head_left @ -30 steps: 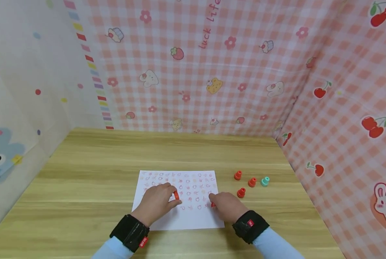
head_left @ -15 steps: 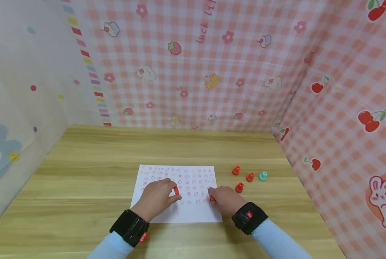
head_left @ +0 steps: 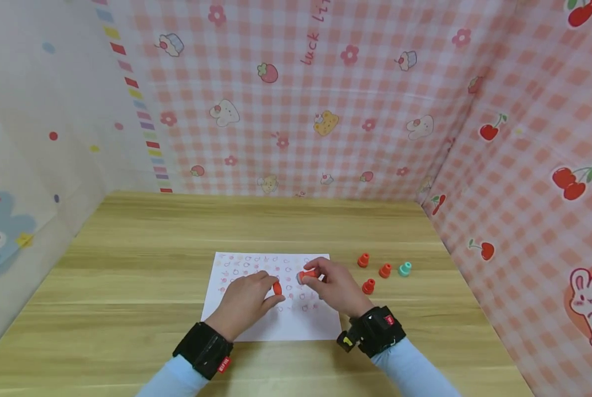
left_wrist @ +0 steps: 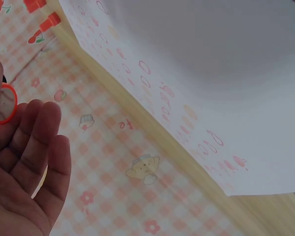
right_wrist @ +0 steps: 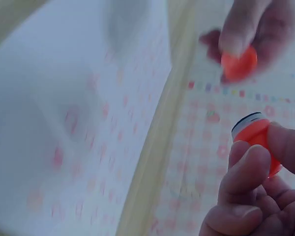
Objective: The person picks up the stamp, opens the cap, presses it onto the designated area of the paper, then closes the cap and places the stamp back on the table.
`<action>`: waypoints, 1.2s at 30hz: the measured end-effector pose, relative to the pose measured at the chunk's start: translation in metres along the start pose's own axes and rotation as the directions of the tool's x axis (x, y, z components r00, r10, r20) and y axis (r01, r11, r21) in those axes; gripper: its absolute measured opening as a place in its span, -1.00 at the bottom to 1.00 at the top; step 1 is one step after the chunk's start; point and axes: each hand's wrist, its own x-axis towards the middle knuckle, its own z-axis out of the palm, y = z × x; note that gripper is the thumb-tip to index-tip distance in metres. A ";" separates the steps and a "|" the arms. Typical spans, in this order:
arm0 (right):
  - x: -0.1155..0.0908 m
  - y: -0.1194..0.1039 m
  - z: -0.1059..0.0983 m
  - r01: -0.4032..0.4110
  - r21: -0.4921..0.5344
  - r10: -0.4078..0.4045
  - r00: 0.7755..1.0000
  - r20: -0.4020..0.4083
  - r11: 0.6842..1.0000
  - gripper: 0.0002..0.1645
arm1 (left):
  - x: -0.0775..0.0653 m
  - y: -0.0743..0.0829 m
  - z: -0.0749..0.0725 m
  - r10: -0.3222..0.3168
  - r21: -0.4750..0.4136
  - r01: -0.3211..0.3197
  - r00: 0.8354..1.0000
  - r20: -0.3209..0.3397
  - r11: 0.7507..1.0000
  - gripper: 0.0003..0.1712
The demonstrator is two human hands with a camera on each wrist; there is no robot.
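My left hand (head_left: 243, 304) is over the middle of a white paper sheet (head_left: 276, 331) and pinches a round red stamp cap (head_left: 277, 288) between thumb and fingers. In the left wrist view the cap (left_wrist: 4, 104) shows a pale inside within its red rim. Thumb and fingertips of my right hand (head_left: 342, 289) grip a small red stamp (head_left: 308, 275), tipped sideways above the sheet's right half. Its pale end with a dark edge (right_wrist: 247, 121) is uncovered and faces the left hand in the right wrist view. Stamp and cap are a short gap apart. Rows of small pink and orange prints cover the sheet.
To the right of the sheet stand three red stamps (head_left: 368, 286) and a teal one (head_left: 405, 269) on the wooden table (head_left: 142, 259). Patterned cloth walls (head_left: 286, 110) enclose the back and both sides.
My right hand has lifted from the sheet's right edge and moved left and away from me, turning the stamp sideways toward the cap. The left hand has shifted slightly right, still holding the cap.
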 end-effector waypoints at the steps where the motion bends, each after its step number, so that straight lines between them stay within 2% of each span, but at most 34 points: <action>1: 0.000 -0.003 0.003 0.011 0.015 -0.011 1.000 0.014 1.000 -0.81 | 0.000 0.001 0.000 0.004 -0.006 -0.004 1.000 -0.008 1.000 -0.69; 9: 0.001 -0.015 0.016 0.097 -0.015 -0.096 0.994 0.057 0.995 -0.88 | 0.002 0.002 0.000 0.029 -0.034 -0.032 0.996 -0.086 0.999 -0.67; 14: 0.002 -0.019 0.020 0.120 -0.030 -0.117 0.989 0.085 0.992 -0.89 | 0.002 0.002 -0.001 0.029 -0.094 -0.037 0.996 -0.085 0.995 -0.71; 17: 0.002 -0.021 0.024 0.111 0.005 -0.111 0.991 0.079 0.994 -0.90 | 0.002 0.003 -0.004 0.027 -0.126 -0.037 0.997 -0.075 0.991 -0.73; 23: 0.002 -0.023 0.033 0.119 0.065 -0.120 0.993 0.021 0.991 -0.89 | 0.001 0.002 -0.008 0.038 -0.118 -0.049 0.994 -0.098 0.992 -0.73; 27: 0.002 -0.023 0.036 0.132 0.026 -0.132 0.991 -0.009 0.991 -0.86 | 0.002 0.002 -0.004 0.006 -0.115 -0.022 0.991 -0.137 0.993 -0.72; 30: 0.003 -0.025 0.032 0.129 -0.022 -0.129 0.992 0.011 0.991 -0.86 | 0.003 0.003 -0.003 -0.006 -0.108 -0.010 0.989 -0.149 0.994 -0.67; 33: 0.007 -0.026 0.022 0.116 -0.089 -0.113 0.993 0.042 0.989 -0.86 | 0.004 0.002 -0.003 -0.009 -0.082 -0.001 0.992 -0.123 0.997 -0.54; 36: 0.015 -0.022 0.006 0.057 -0.177 -0.054 0.998 0.023 0.983 -0.83 | 0.003 -0.001 -0.003 -0.026 -0.027 0.024 0.996 -0.083 0.999 -0.38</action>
